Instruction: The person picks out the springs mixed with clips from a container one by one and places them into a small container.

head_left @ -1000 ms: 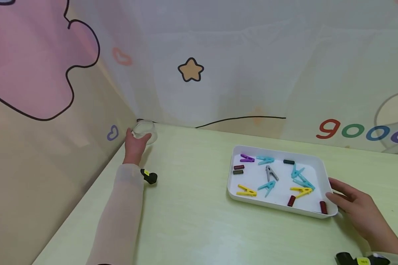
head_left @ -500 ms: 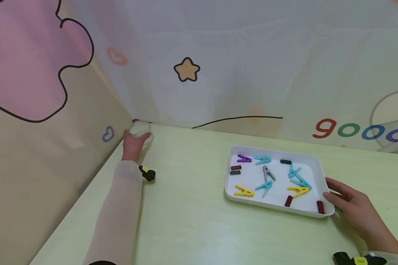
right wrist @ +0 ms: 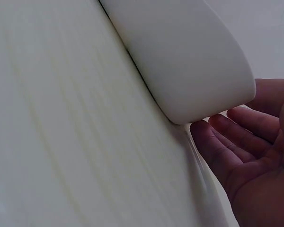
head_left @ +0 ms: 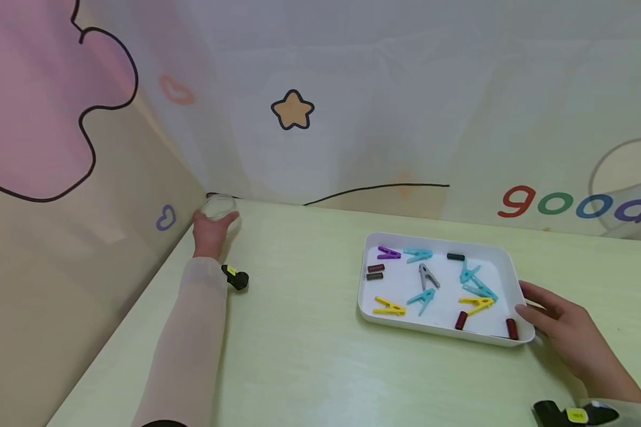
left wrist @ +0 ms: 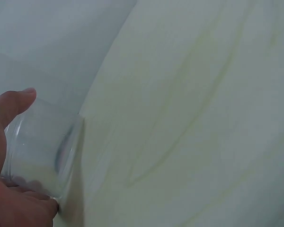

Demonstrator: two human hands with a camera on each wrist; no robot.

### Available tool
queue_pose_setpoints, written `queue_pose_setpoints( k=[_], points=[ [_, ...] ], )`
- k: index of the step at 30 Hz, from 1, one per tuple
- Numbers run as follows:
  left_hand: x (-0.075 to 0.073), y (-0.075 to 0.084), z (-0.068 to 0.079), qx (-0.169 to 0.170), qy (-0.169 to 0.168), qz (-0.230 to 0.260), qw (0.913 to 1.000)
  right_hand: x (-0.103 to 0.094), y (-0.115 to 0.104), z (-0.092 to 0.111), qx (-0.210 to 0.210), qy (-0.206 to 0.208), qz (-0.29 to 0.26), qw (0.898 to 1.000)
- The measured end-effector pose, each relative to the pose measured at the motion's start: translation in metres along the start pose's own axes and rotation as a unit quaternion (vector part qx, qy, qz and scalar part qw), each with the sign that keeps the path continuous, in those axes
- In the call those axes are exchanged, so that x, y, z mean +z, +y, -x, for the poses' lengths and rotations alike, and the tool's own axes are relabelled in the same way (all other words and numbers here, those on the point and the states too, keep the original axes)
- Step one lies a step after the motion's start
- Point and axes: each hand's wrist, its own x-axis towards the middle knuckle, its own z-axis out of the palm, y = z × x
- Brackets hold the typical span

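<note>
In the head view my left hand (head_left: 210,234) grips a clear round container (head_left: 219,206) at the table's back left corner. The left wrist view shows the thumb and fingers curled about the see-through container (left wrist: 42,146), whose contents I cannot tell. My right hand (head_left: 568,338) holds the right end of a white tray (head_left: 438,329), thumb over the rim and fingertips against the outside wall. Inside the tray lie several clothespins, such as a yellow clothespin (head_left: 389,306), a grey clothespin (head_left: 428,276) and a purple clothespin (head_left: 389,253), and several dark coils, one a red coil (head_left: 511,328).
The pale green table (head_left: 299,344) meets a printed back wall covering (head_left: 379,118) and a left side covering (head_left: 128,237). A small black camera (head_left: 236,277) sits on the left wrist, and another black camera (head_left: 571,413) on the right wrist.
The whole head view has shifted slightly left. Both hands keep their places on the container and the tray; the things in the tray lie as before.
</note>
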Motion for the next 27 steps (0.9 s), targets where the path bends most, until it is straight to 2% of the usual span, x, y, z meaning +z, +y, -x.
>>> queue_pose_setpoints(
  k=[7, 14, 27],
  points=[
    [0.001, 0.000, 0.001, 0.002, -0.001, 0.018, 0.9998, -0.001, -0.003, 0.001, -0.006, 0.004, 0.010, 1.000],
    [0.001, 0.000, 0.002, 0.019, -0.009, 0.022, 0.9995, 0.000, -0.001, 0.001, -0.006, 0.005, 0.005, 1.000],
    [0.005, 0.003, 0.012, 0.027, -0.049, -0.027, 0.9980, -0.001, -0.002, 0.001, -0.010, 0.005, 0.010, 1.000]
  ],
)
